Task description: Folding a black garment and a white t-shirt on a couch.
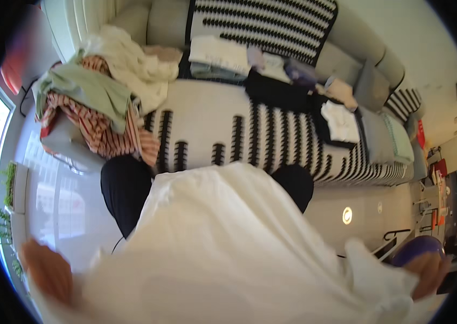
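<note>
A large white cloth garment [220, 243] spreads between my hands and hangs over my legs in black trousers [125, 194]. At the left, my left hand [48, 271] is closed on one side of it, blurred. My right hand [429, 271] grips the opposite side, where the fabric bunches near the fingers. Exactly which part of the garment each hand pinches is hard to make out. Beyond my knees, a sofa with a black-and-white patterned cover [204, 113] bears more clothing.
Unfolded clothes lie heaped at the sofa's left end: a light green garment [87, 89], a striped one [103, 137] and a cream one [131, 65]. Folded pieces sit further right, including a black garment [277, 91] and a white one [342, 121]. Grey cushions [374, 83] line the right.
</note>
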A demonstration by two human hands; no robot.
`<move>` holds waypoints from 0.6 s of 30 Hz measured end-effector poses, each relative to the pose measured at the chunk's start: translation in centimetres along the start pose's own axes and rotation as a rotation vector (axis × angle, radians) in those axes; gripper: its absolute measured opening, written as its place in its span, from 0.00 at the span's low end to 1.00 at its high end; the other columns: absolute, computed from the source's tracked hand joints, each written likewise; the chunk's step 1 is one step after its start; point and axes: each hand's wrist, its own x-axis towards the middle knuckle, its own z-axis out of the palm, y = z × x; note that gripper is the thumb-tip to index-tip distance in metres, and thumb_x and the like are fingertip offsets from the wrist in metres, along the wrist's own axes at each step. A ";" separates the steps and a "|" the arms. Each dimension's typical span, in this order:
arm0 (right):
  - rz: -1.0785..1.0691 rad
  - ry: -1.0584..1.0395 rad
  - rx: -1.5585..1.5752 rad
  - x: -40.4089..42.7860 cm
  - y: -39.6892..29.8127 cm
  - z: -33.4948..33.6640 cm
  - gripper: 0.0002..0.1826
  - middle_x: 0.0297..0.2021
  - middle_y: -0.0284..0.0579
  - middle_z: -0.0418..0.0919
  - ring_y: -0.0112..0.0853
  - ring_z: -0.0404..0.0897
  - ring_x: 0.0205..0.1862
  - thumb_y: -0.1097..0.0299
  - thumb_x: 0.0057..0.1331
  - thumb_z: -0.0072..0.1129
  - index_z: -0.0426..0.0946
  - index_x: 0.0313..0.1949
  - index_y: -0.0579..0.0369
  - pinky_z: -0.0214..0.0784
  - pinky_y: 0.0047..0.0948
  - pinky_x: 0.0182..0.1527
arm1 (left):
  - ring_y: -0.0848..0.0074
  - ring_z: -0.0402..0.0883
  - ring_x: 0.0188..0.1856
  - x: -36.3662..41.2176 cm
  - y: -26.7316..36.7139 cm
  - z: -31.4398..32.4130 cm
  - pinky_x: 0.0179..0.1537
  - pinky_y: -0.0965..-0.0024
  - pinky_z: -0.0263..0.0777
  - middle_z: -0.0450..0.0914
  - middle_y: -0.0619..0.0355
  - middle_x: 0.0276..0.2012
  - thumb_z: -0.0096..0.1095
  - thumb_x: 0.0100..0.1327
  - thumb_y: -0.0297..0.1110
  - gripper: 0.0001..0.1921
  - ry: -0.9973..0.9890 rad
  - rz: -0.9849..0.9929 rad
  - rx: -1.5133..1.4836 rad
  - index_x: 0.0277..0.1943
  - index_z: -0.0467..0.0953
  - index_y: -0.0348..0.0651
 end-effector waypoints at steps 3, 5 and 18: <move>-0.060 -0.109 0.154 2.8 3.2 0.7 0.05 0.31 0.49 0.71 0.33 0.71 0.27 0.72 0.60 0.49 0.70 0.33 0.61 0.62 0.22 0.24 | 0.71 0.70 0.11 -2.3 -0.8 2.4 0.11 0.76 0.60 0.78 0.47 0.19 0.60 0.56 0.30 0.09 -1.159 -0.211 0.046 0.29 0.75 0.29; -0.065 -0.162 0.239 3.7 5.6 0.9 0.05 0.30 0.48 0.72 0.31 0.69 0.25 0.72 0.60 0.49 0.71 0.31 0.61 0.60 0.22 0.22 | 0.71 0.70 0.11 -2.8 -1.8 1.6 0.12 0.74 0.61 0.78 0.48 0.20 0.58 0.57 0.31 0.10 -1.389 -0.191 -0.129 0.31 0.75 0.29; 0.532 -0.469 0.105 -0.3 12.3 -0.7 0.06 0.32 0.44 0.70 0.36 0.74 0.30 0.67 0.59 0.53 0.69 0.34 0.53 0.66 0.26 0.28 | 0.71 0.74 0.25 -1.3 -1.1 -1.2 0.27 0.69 0.68 0.79 0.53 0.33 0.53 0.55 0.26 0.09 -1.160 -0.315 1.560 0.38 0.75 0.35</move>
